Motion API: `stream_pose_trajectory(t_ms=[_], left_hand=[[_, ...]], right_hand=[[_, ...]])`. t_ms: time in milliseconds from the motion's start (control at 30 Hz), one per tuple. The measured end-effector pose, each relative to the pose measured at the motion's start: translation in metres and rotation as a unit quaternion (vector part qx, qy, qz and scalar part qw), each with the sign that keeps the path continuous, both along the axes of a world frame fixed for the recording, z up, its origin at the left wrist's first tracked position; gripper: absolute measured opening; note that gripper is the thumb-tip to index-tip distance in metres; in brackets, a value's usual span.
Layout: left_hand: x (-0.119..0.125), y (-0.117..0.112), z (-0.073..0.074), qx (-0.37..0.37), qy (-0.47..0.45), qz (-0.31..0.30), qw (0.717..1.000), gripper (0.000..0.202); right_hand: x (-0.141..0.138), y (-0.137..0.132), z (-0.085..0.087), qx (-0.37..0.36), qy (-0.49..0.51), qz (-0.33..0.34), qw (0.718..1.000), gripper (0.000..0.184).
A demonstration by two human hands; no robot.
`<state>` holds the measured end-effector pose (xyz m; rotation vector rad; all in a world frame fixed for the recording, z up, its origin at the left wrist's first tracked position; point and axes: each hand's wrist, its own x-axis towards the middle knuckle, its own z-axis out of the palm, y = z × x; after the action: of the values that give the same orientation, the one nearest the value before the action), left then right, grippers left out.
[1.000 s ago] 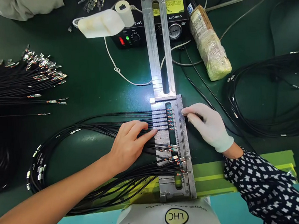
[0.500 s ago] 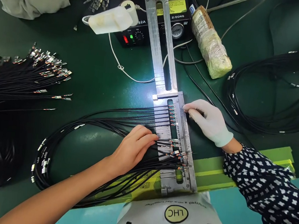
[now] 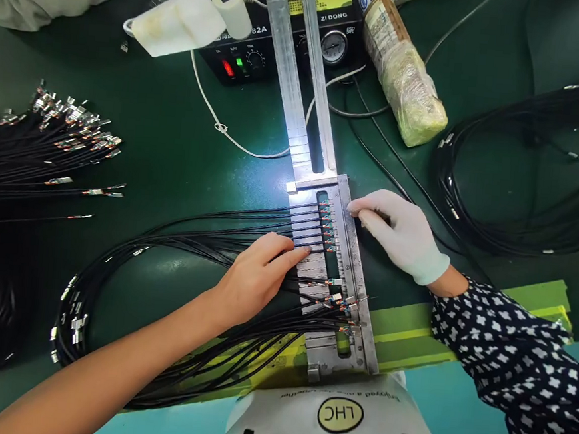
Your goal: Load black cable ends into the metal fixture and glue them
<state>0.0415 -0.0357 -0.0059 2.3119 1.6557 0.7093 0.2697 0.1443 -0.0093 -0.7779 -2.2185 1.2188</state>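
A slotted metal jig lies lengthwise on the green bench, with several thin black cables laid across its grooves, their bared ends over the slot. My bare left hand lies on the cables at the jig's left edge, fingers stretched out and pressing them down. My right hand, in a white glove, rests against the jig's right rail, fingertips curled onto the rail.
A longer metal rail extends away from the jig to a black control box with lit lamps and a gauge. A wrapped roll lies at the back right. Cable bundles lie left and right. A white lamp hangs behind.
My left hand slid down along the cables toward the lower grooves, then back up to the jig's middle. The gloved right hand stayed on the rail.
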Motion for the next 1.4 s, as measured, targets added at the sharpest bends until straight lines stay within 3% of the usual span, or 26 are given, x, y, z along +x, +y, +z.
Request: stream_pose_trajectory(t_ms=[133, 333, 467, 567, 667, 800, 900, 1033, 1200, 1400], left_hand=[[0.0, -0.005, -0.006, 0.009, -0.024, 0.002, 1.0, 0.035], [0.006, -0.021, 0.0, 0.032, 0.113, 0.058, 0.991, 0.044], [0.008, -0.026, 0.001, 0.04, 0.157, 0.052, 0.985, 0.042], [0.009, -0.034, 0.003, 0.012, 0.109, 0.029, 0.994, 0.041], [0.012, -0.043, 0.012, -0.09, -0.016, 0.045, 0.995, 0.029], [0.015, -0.044, 0.026, -0.241, -0.196, 0.107, 0.945, 0.01], [0.016, -0.036, 0.028, -0.182, -0.196, 0.117, 0.957, 0.017], [0.017, -0.025, 0.019, -0.051, -0.05, 0.065, 0.995, 0.037], [0.015, -0.019, 0.013, -0.019, 0.04, 0.046, 0.998, 0.038], [0.01, -0.011, 0.011, -0.014, -0.001, 0.027, 1.0, 0.038]], right_hand=[[0.0, 0.001, -0.001, -0.004, 0.007, 0.003, 1.0, 0.018], [-0.001, 0.001, 0.0, -0.009, 0.0, 0.003, 1.0, 0.018], [0.0, -0.001, 0.002, -0.007, -0.003, -0.003, 1.0, 0.018], [0.002, -0.003, 0.001, 0.005, -0.003, -0.003, 1.0, 0.019], [0.004, -0.005, 0.001, 0.008, -0.003, -0.002, 1.0, 0.019], [0.003, -0.005, 0.001, 0.006, -0.006, -0.007, 1.0, 0.019], [0.002, -0.005, 0.001, 0.006, -0.009, -0.008, 1.0, 0.02], [0.002, -0.004, 0.002, 0.001, -0.009, -0.006, 1.0, 0.019], [0.001, -0.003, 0.002, -0.008, -0.007, 0.001, 1.0, 0.019], [0.002, -0.002, 0.002, -0.018, -0.016, 0.001, 1.0, 0.019]])
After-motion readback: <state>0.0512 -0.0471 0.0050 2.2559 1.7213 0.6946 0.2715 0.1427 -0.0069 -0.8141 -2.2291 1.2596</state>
